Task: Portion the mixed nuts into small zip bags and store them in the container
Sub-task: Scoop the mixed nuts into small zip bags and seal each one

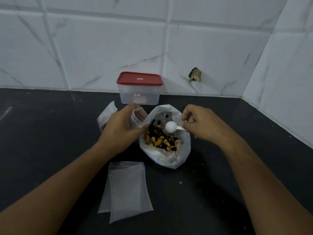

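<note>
Far left on the dark counter [42, 133] lay a flat zip bag [105, 116], partly hidden behind the left hand [121, 128]; its contents were unclear. The left hand's fingers were curled round a small zip bag [139, 118], holding its mouth open just above the left rim of the big bag [169, 160]. Nearer the front, between the forearms, lay a stack of empty zip bags [128, 189], at least two, flat and overlapping. At the back stood the container [139, 94], clear, with its red lid [139, 78] on, close to the tiled wall [84, 48] and just behind the hands. The big bag sat open mid-counter with the mixed nuts [160, 141] inside. The bowl of a white spoon [170, 127] hung over the nuts, beside the small bag's mouth; whether it was loaded could not be told. The right hand [199, 123] pinched the spoon handle, fingers curled. In the wall above the right hand was a chipped hole [195, 75].
</note>
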Available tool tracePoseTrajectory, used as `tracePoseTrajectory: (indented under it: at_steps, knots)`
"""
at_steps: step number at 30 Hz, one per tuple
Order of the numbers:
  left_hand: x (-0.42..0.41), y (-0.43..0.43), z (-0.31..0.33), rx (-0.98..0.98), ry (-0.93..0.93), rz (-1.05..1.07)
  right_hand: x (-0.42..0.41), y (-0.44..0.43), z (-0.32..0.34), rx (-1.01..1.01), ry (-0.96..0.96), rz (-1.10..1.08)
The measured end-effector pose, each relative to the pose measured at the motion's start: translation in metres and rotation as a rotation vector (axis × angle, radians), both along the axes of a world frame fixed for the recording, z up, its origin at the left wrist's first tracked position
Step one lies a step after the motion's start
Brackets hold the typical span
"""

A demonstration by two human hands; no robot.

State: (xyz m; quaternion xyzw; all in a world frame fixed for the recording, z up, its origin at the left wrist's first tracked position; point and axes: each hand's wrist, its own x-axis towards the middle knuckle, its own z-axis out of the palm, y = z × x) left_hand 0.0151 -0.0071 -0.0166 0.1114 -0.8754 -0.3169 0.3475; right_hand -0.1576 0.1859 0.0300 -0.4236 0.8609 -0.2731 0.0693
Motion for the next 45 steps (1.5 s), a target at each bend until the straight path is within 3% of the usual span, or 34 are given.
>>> tracePoseTrajectory:
  at_steps: [5,13,20,29,34,37,45]
  knots:
    - [0.0,0.008,0.003,-0.202,-0.019,-0.037,-0.001,-0.002,-0.003,-0.019,-0.031,-0.017]
    - [-0.003,0.0,-0.005,-0.046,-0.006,0.03,-0.006,0.0,-0.003,-0.039,-0.447,0.038]
    - [-0.004,-0.005,-0.006,0.05,-0.056,0.07,-0.004,-0.001,0.0,-0.149,-0.467,0.099]
    - [-0.001,-0.008,0.002,0.141,-0.196,0.074,0.003,-0.01,-0.008,-0.347,-0.678,0.153]
    - [0.002,-0.011,0.006,0.147,-0.323,0.074,0.006,-0.013,-0.015,-0.291,-0.434,0.166]
    - [0.003,-0.013,0.008,0.144,-0.36,0.069,0.004,-0.014,-0.014,-0.412,-0.361,0.157]
    - [0.002,-0.006,0.004,0.304,-0.164,0.043,0.009,-0.023,-0.029,-0.467,-0.235,0.13]
